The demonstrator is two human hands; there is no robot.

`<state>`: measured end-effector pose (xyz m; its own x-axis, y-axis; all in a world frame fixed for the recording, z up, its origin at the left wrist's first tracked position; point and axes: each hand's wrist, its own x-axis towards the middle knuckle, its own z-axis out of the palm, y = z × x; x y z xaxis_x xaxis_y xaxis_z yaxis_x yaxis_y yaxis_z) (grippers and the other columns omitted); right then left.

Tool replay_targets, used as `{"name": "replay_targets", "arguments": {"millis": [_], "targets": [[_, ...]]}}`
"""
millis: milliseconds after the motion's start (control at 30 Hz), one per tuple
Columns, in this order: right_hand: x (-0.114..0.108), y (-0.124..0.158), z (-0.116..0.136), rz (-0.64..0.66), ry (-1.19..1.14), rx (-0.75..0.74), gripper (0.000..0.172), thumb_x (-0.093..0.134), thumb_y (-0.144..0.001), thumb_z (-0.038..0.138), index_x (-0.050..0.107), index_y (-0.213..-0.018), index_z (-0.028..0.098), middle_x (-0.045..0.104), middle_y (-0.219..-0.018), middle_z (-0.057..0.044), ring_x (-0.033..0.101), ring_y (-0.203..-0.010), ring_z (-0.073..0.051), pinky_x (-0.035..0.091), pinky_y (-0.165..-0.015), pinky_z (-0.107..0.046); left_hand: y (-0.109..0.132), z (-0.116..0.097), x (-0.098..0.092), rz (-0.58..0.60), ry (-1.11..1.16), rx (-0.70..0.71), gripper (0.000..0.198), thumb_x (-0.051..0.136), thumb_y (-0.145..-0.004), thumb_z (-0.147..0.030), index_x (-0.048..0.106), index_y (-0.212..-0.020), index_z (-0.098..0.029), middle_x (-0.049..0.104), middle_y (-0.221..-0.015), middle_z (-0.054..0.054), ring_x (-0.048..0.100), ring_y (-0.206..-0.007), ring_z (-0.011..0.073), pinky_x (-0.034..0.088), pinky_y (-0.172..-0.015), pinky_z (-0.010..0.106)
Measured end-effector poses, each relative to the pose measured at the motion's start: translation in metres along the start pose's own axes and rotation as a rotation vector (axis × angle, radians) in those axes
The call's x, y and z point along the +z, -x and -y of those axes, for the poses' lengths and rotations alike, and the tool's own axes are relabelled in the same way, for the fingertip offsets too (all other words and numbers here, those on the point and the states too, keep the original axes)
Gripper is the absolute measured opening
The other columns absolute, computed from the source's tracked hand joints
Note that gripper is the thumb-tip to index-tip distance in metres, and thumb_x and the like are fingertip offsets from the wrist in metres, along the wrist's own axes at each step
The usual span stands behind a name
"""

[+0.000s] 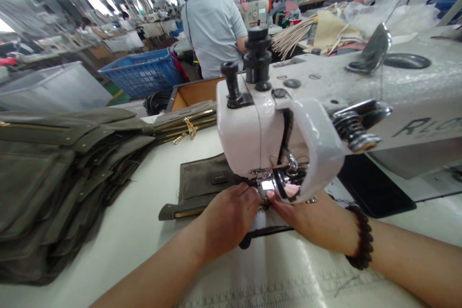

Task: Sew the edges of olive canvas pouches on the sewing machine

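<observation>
Under the head of the sewing machine [240, 120], an olive cloth piece [198, 180] with a brass zipper [193, 212] lies on the worktop [144, 250], the left hand [231, 214] on it, fingers curled, the right hand [306, 216] just beside; whether either pinches the cloth cannot be told. With fingertips so near the stitching area, a slip could injure one, and uneven pressure could skew the zipper. The white guard [323, 154] partly covers the right hand, and the needle tip cannot be made out.
</observation>
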<state>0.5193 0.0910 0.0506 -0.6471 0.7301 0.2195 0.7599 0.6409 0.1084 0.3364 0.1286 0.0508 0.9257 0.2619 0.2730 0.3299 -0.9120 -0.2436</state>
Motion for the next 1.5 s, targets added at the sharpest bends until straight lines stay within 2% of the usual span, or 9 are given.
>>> {"name": "replay_targets", "arguments": {"millis": [233, 367, 667, 900, 1000, 1167, 1500], "targets": [[0.006, 0.003, 0.000, 0.057, 0.049, -0.013, 0.032, 0.029, -0.078, 0.001, 0.056, -0.094, 0.010, 0.061, -0.082, -0.010, 0.052, -0.059, -0.015, 0.035, -0.053, -0.028, 0.000, -0.002, 0.003, 0.010, 0.026, -0.012, 0.023, 0.035, -0.074, -0.002, 0.055, -0.082, -0.010, 0.061, -0.080, 0.009, 0.055, -0.072, 0.0165, 0.043, -0.069, 0.028], [0.006, 0.002, 0.000, 0.043, 0.063, -0.010, 0.033, 0.027, -0.079, 0.001, 0.056, -0.093, 0.011, 0.061, -0.079, -0.010, 0.052, -0.060, -0.015, 0.035, -0.053, -0.028, 0.001, -0.002, 0.002, 0.024, 0.011, -0.007, 0.021, 0.037, -0.076, -0.004, 0.055, -0.085, -0.009, 0.061, -0.082, 0.009, 0.055, -0.076, 0.0168, 0.043, -0.070, 0.028], [0.006, 0.003, 0.000, 0.020, 0.094, 0.050, 0.030, 0.032, -0.082, 0.005, 0.057, -0.095, 0.014, 0.062, -0.078, -0.008, 0.053, -0.059, -0.014, 0.031, -0.051, -0.027, -0.001, 0.000, 0.002, 0.146, -0.036, -0.016, 0.019, 0.038, -0.080, -0.007, 0.054, -0.090, -0.008, 0.060, -0.091, 0.012, 0.056, -0.084, 0.0184, 0.042, -0.078, 0.031], [0.012, 0.003, -0.001, 0.013, 0.101, 0.086, 0.030, 0.034, -0.082, 0.005, 0.058, -0.097, 0.015, 0.063, -0.078, -0.008, 0.055, -0.062, -0.015, 0.032, -0.053, -0.026, -0.003, 0.003, 0.005, 0.107, -0.030, -0.049, 0.020, 0.037, -0.078, -0.004, 0.055, -0.086, -0.008, 0.060, -0.093, 0.011, 0.057, -0.084, 0.0182, 0.046, -0.073, 0.028], [0.014, 0.003, -0.002, -0.002, 0.098, 0.075, 0.030, 0.035, -0.081, 0.005, 0.058, -0.097, 0.015, 0.063, -0.076, -0.008, 0.055, -0.060, -0.015, 0.032, -0.052, -0.026, -0.004, 0.004, 0.005, 0.109, -0.044, -0.036, 0.019, 0.038, -0.078, -0.005, 0.056, -0.085, -0.008, 0.061, -0.092, 0.012, 0.057, -0.086, 0.0182, 0.045, -0.076, 0.028], [0.013, 0.001, -0.004, 0.024, 0.102, 0.089, 0.035, 0.034, -0.078, 0.001, 0.056, -0.101, 0.015, 0.064, -0.084, -0.010, 0.058, -0.064, -0.016, 0.037, -0.053, -0.026, -0.005, 0.004, 0.005, 0.112, -0.045, -0.055, 0.020, 0.038, -0.076, -0.003, 0.056, -0.081, -0.009, 0.060, -0.096, 0.012, 0.056, -0.090, 0.0187, 0.045, -0.078, 0.029], [0.011, 0.001, -0.006, -0.038, 0.093, 0.038, 0.034, 0.034, -0.078, 0.001, 0.058, -0.097, 0.015, 0.064, -0.082, -0.009, 0.058, -0.063, -0.016, 0.039, -0.053, -0.027, -0.003, 0.005, 0.006, 0.130, -0.081, -0.020, 0.022, 0.037, -0.078, -0.004, 0.057, -0.087, -0.007, 0.061, -0.096, 0.012, 0.056, -0.090, 0.0179, 0.043, -0.082, 0.029]]}}
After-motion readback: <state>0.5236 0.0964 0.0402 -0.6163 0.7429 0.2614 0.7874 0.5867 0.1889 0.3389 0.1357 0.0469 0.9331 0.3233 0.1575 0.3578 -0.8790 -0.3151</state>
